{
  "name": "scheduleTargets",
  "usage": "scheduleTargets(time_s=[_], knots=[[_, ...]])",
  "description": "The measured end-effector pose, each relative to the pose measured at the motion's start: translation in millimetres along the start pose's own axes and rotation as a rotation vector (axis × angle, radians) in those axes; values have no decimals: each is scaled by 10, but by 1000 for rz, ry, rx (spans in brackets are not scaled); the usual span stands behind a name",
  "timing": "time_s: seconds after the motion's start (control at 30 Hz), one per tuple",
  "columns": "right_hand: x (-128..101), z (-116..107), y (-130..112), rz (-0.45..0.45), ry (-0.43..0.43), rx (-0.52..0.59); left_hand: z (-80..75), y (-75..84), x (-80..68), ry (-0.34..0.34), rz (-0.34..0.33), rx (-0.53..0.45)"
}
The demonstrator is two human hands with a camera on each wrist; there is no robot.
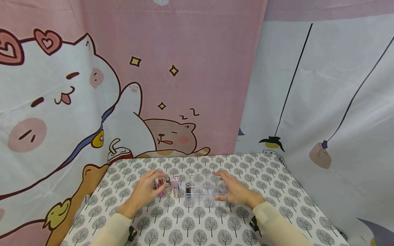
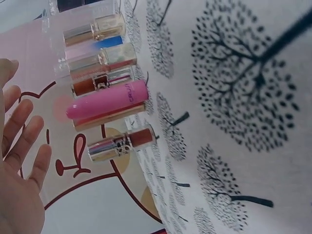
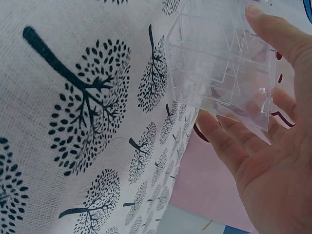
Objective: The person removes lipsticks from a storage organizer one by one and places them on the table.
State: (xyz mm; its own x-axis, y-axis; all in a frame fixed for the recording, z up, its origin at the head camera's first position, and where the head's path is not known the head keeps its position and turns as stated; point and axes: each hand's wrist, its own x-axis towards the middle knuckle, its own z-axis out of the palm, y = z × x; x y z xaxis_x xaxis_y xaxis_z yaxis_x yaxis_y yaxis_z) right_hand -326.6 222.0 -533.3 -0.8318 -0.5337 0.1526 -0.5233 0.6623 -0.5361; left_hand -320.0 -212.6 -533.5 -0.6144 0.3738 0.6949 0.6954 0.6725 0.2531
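A clear plastic organizer [image 1: 198,201] with compartments sits on the table, and one dark lipstick [image 1: 188,188] stands in its left part. My right hand [image 1: 235,191] is at the organizer's right end, thumb on the near side and relaxed fingers toward the far side; in the right wrist view some fingers [image 3: 229,141] show past its clear wall. My left hand [image 1: 147,189] hovers over the lipsticks left of the organizer, fingers spread and holding nothing. Among these are a bright pink tube [image 2: 107,101], a brown-ended lipstick [image 2: 122,142] and a blue-and-pink one [image 2: 107,43].
A white tablecloth [image 1: 187,223] printed with grey trees covers the table. Behind it hangs a pink cloth backdrop [image 1: 212,85] with cartoon animals, and a pale one [image 1: 347,112] hangs on the right.
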Motion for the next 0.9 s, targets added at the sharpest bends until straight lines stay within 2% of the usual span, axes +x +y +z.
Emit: scheduleTargets(time_s=[0.17,0.3,0.4,0.6,0.9], knots=[[-2,0,11,8,-5,-1,48,52,58,13,66,-28],[-6,-3,18,9,-3,-6,82,130,122,-10,71,-96],[-4,-2,15,9,-2,-4,109,182,165,-29,81,-104],[-1,1,11,11,-3,8,170,235,218,-28,124,-51],[-5,15,30,17,1,-1,278,323,269,-87,114,-43]])
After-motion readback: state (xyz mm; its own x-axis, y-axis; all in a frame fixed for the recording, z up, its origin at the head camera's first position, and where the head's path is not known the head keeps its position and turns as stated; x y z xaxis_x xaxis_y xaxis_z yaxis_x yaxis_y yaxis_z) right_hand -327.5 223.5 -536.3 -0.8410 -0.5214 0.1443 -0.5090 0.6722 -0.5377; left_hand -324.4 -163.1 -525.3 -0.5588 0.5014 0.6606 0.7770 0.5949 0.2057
